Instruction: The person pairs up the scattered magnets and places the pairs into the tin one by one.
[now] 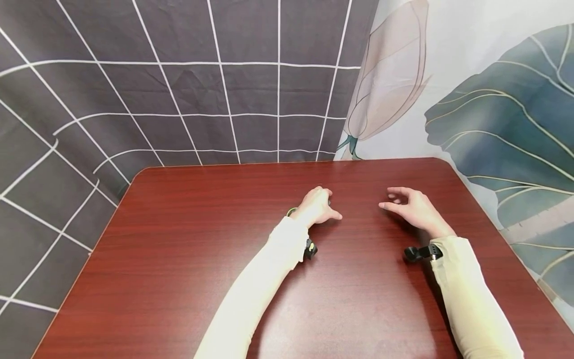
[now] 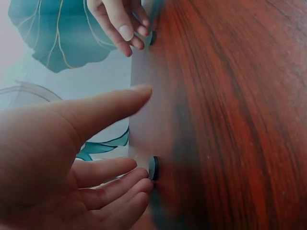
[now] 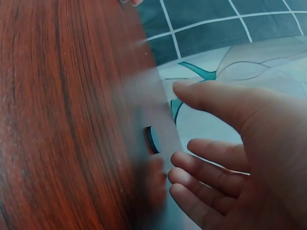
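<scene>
My left hand [image 1: 316, 205] is over the table's middle, thumb stretched out and away from the fingers. In the left wrist view its fingertips [image 2: 142, 184] come right beside a small dark round disc [image 2: 153, 167] lying flat on the wood; whether they touch it I cannot tell. To the right, my right hand [image 1: 414, 207] hovers over the table with thumb and fingers apart. The right wrist view shows a similar disc [image 3: 152, 140] just beyond those fingers, with a gap between. Another dark disc [image 2: 152, 38] appears by the right hand in the left wrist view. Neither hand holds anything.
The reddish-brown wooden table [image 1: 179, 259] has rounded far corners. Behind it hangs a dark grey cloth with a white grid [image 1: 251, 89], joined at the right by a leaf-patterned cloth [image 1: 506, 124]. Black wrist devices [image 1: 421, 253] are strapped below both sleeves.
</scene>
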`<action>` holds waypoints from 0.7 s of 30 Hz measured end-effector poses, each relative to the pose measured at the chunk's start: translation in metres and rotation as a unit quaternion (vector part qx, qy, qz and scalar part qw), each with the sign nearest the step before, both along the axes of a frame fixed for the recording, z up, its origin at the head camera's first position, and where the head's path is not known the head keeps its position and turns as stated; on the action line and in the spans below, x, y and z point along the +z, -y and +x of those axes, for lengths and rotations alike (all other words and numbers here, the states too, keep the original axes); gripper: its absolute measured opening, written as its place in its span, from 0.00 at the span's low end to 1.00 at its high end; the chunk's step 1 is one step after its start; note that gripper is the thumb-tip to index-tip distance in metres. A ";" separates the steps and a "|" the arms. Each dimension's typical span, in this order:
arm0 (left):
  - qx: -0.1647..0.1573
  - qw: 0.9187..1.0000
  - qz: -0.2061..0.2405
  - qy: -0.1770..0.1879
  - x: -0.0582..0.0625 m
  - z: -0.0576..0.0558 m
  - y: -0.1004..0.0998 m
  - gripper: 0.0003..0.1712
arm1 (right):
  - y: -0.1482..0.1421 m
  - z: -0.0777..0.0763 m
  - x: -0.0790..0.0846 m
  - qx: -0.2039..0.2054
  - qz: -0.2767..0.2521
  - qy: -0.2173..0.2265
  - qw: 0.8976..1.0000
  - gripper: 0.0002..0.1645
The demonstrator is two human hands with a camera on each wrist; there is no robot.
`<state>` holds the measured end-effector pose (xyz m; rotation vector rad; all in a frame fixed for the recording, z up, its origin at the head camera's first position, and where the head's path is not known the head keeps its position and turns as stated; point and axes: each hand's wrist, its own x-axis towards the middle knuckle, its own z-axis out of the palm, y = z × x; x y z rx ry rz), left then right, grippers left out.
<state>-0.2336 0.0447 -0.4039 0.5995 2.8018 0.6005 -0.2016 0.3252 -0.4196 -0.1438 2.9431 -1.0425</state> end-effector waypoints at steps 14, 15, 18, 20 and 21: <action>-0.007 1.000 0.020 0.020 -0.002 0.006 -0.007 0.21 | 0.004 -0.002 0.001 0.031 0.019 0.011 0.999 0.19; -0.007 1.000 0.021 0.021 -0.002 0.007 -0.008 0.20 | 0.005 -0.002 0.001 0.034 0.019 0.011 0.999 0.17; -0.006 0.999 0.026 0.024 -0.002 0.011 -0.012 0.18 | 0.009 -0.002 0.001 0.039 0.023 0.014 0.999 0.12; -0.005 0.999 0.029 0.025 -0.002 0.014 -0.013 0.16 | 0.011 -0.002 0.000 0.041 0.027 0.019 0.999 0.11; -0.005 0.999 0.030 0.023 -0.002 0.015 -0.014 0.15 | 0.012 -0.002 0.000 0.043 0.028 0.021 0.998 0.10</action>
